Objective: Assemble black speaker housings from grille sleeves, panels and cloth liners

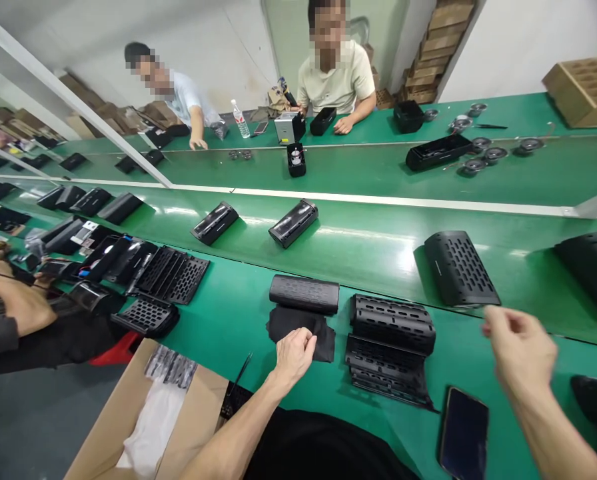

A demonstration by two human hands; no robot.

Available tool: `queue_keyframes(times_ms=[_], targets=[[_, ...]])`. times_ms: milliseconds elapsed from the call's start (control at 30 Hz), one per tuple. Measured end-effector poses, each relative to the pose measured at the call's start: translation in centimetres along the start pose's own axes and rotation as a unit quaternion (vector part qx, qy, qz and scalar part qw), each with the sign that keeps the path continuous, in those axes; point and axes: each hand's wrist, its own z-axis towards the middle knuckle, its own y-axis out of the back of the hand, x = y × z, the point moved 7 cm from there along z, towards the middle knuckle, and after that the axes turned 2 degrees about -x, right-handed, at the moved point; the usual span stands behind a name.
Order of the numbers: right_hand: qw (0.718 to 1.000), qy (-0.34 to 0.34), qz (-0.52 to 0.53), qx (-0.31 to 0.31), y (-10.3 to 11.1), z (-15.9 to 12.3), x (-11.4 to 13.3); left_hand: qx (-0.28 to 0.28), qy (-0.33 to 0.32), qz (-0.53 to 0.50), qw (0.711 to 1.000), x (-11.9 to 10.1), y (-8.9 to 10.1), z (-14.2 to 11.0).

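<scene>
My left hand (296, 353) rests on a piece of black cloth (323, 340), its fingers curled down onto it. Right behind the cloth lies a black slotted speaker cover (304, 293). Beside it, several more slotted covers (391, 323) are stacked between my hands. My right hand (521, 343) is raised at the right, slightly blurred, with its fingers curled inward. Its fingertips are close to the front corner of a black speaker housing (461, 267) on the conveyor; whether they touch it or hold anything small cannot be made out.
A phone (463, 432) lies near my right forearm. An open cardboard box (198, 407) stands at my lower left, with tweezers (241, 373) near it. Two glossy black housings (293, 223) sit on the conveyor (368, 233). Co-workers sit across and to the left.
</scene>
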Motion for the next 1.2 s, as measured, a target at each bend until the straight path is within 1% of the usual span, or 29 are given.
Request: queue_keyframes(times_ms=[33, 67, 133, 167, 200, 233, 267, 300, 333, 400, 467, 500, 567, 633, 733, 800, 867, 933, 1033, 1200], targets=[[0.998, 0.035, -0.051, 0.030, -1.6, -2.9, -0.6, -0.002, -0.009, -0.009, 1.000, -0.4, 0.3, -0.7], [0.990, 0.055, -0.101, 0.086, -3.9, -6.0, -1.9, -0.002, -0.018, -0.019, 1.000, -0.9, 0.4, -1.3], [0.972, 0.057, -0.137, 0.181, -8.9, -11.5, -5.6, 0.009, -0.042, -0.042, 0.998, -2.1, 0.2, -2.4], [0.966, 0.053, -0.145, 0.209, -10.9, -13.6, -7.4, 0.019, -0.058, -0.056, 0.997, -2.9, -0.2, -2.8], [0.961, 0.054, -0.153, 0.225, -12.4, -15.0, -9.0, 0.032, -0.074, -0.070, 0.994, -3.8, -0.6, -3.2], [0.957, 0.058, -0.165, 0.231, -13.2, -15.7, -10.3, 0.047, -0.091, -0.086, 0.991, -4.6, -1.1, -3.5], [0.955, 0.063, -0.179, 0.227, -13.3, -15.8, -11.2, 0.062, -0.107, -0.101, 0.987, -5.5, -1.7, -3.8], [0.954, 0.070, -0.198, 0.215, -12.6, -15.3, -11.7, 0.075, -0.121, -0.115, 0.983, -6.2, -2.1, -4.0], [0.953, 0.076, -0.219, 0.197, -11.3, -14.5, -11.9, 0.085, -0.130, -0.129, 0.979, -6.7, -2.5, -4.1], [0.949, 0.087, -0.265, 0.147, -7.6, -12.3, -11.5, 0.088, -0.130, -0.149, 0.976, -7.2, -3.1, -3.9], [0.943, 0.092, -0.307, 0.092, -3.9, -10.2, -10.9, 0.067, -0.099, -0.163, 0.979, -6.7, -3.5, -3.0], [0.939, 0.093, -0.323, 0.068, -2.4, -9.3, -10.8, 0.054, -0.078, -0.169, 0.981, -6.3, -3.8, -2.4], [0.933, 0.088, -0.348, 0.033, -0.6, -7.9, -11.0, 0.038, -0.038, -0.180, 0.982, -5.5, -4.6, -0.9], [0.930, 0.079, -0.360, 0.014, 0.0, -7.0, -11.6, 0.043, -0.015, -0.196, 0.980, -5.1, -5.7, 0.4], [0.932, 0.067, -0.356, -0.003, -0.3, -6.3, -12.4, 0.065, -0.005, -0.225, 0.972, -5.2, -7.4, 1.8], [0.937, 0.062, -0.344, -0.009, -0.6, -5.9, -12.6, 0.071, -0.003, -0.245, 0.967, -5.5, -8.0, 2.1], [0.943, 0.059, -0.329, -0.008, -0.7, -5.7, -12.6, 0.066, 0.001, -0.266, 0.962, -5.7, -8.0, 2.2], [0.950, 0.054, -0.307, 0.001, -0.8, -5.6, -12.5, 0.061, 0.000, -0.290, 0.955, -5.8, -7.5, 2.0], [0.965, 0.043, -0.258, 0.029, -0.8, -6.0, -11.9, 0.067, -0.011, -0.326, 0.943, -5.9, -5.8, 1.4], [0.981, 0.020, -0.153, 0.114, -1.5, -8.7, -10.1, 0.095, -0.011, -0.365, 0.926, -6.0, -2.4, 0.3]])
